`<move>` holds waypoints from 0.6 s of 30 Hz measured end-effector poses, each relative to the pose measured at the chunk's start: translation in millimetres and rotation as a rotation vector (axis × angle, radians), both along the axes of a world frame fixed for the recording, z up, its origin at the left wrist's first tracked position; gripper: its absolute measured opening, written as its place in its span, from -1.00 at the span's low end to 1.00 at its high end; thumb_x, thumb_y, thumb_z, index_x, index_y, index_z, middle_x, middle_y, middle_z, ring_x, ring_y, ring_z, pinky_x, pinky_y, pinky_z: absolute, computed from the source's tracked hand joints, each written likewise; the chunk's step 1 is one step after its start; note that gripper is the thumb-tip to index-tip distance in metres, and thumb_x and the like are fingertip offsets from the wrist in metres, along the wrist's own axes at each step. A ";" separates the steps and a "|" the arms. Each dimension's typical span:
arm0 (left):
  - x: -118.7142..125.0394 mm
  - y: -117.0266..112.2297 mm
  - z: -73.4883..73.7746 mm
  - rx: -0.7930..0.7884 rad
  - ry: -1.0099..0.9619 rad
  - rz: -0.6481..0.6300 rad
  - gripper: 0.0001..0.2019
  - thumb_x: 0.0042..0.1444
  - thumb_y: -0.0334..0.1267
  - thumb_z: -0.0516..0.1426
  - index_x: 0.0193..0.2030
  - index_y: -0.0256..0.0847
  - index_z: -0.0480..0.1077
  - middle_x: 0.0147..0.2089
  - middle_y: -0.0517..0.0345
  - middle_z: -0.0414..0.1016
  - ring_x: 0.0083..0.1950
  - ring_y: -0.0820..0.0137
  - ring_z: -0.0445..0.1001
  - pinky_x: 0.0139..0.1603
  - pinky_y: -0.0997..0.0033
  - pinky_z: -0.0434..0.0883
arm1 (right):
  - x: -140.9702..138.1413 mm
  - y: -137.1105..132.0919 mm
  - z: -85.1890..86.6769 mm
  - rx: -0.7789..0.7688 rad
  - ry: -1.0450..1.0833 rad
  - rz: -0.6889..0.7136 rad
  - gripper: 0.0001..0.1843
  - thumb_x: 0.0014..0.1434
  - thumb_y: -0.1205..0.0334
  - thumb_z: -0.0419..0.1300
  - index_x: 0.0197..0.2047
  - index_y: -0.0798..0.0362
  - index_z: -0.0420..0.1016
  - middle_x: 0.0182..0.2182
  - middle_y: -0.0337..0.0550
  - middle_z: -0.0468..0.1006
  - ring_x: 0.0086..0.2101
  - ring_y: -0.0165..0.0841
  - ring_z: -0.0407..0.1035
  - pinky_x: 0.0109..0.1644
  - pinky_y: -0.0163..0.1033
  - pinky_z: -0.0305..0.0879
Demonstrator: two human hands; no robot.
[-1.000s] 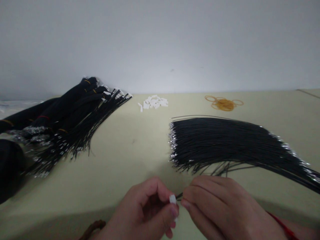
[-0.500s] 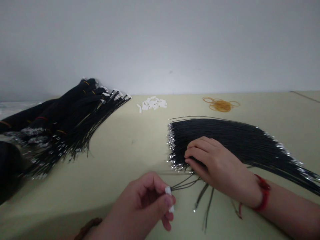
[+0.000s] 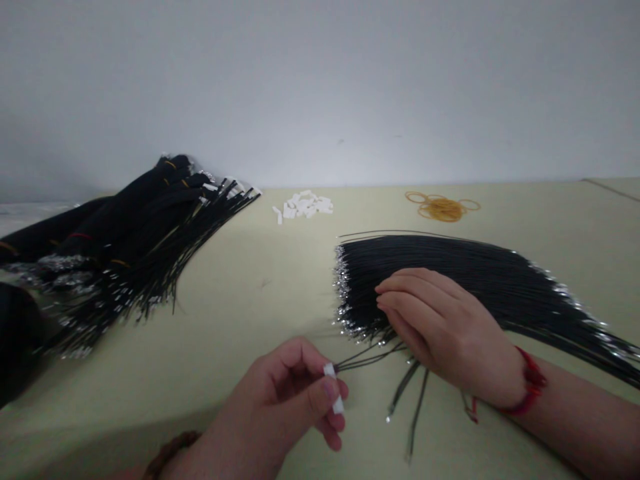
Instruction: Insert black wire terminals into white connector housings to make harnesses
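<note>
Near the front edge of the pale green surface (image 3: 260, 293), the person's left hand (image 3: 293, 397) had its fingers clenched on a small white connector (image 3: 331, 385), pinched between thumb and forefinger just above the surface. A few thin black leads (image 3: 367, 357) ran from the connector toward the right hand (image 3: 440, 327). That hand lay palm down on the near edge of a broad fan of black wires (image 3: 480, 273), fingers stretched out together over the tinned ends. From where I stood I could not tell whether they gripped a wire. A red wristband (image 3: 530, 387) circled that wrist. Farther back lay a little heap of white connectors (image 3: 304, 205) and some rubber bands (image 3: 443, 208). Off to the left lay tied wire bundles (image 3: 135, 233).
</note>
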State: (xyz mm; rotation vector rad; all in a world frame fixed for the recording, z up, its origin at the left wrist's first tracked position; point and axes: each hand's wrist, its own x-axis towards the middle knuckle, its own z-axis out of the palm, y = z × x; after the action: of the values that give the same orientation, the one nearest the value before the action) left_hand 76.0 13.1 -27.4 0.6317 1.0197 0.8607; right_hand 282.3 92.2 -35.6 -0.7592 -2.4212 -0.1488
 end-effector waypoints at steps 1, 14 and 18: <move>-0.8 -0.2 -0.7 0.000 -0.012 0.002 -0.76 -0.12 -0.26 0.31 -0.50 -0.30 0.32 -0.55 0.20 0.46 -0.55 0.52 0.40 -0.54 0.54 0.41 | -0.1 -0.4 0.4 0.007 0.005 0.014 -0.84 0.25 0.38 -0.01 -0.23 0.22 0.38 -0.16 -0.17 0.32 -0.09 -0.44 0.18 0.07 -0.25 0.14; -4.5 2.7 2.9 -0.018 -0.081 0.017 -0.87 -0.07 -0.34 0.26 -0.46 -0.32 0.38 -0.51 0.15 0.47 -0.51 0.48 0.39 -0.51 0.52 0.39 | -16.4 -51.2 23.0 -0.396 0.154 0.174 -0.80 0.26 0.40 -0.07 -0.34 0.16 0.33 -0.46 -0.25 0.28 -0.40 -0.59 0.11 -0.29 -0.46 -0.04; -5.4 2.0 0.8 -0.017 -0.081 0.012 -0.89 -0.04 -0.34 0.24 -0.45 -0.32 0.39 -0.49 0.13 0.47 -0.51 0.48 0.39 -0.50 0.51 0.39 | -16.7 -54.2 16.7 -0.400 0.166 0.164 -0.74 0.30 0.34 -0.08 -0.37 0.16 0.35 -0.47 -0.24 0.30 -0.40 -0.59 0.12 -0.29 -0.45 -0.05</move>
State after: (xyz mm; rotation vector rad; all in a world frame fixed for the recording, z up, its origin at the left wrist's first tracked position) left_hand 70.5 15.0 -26.6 0.5723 0.9574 0.8801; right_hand 265.6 38.1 -18.9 -0.7050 -2.3659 0.4575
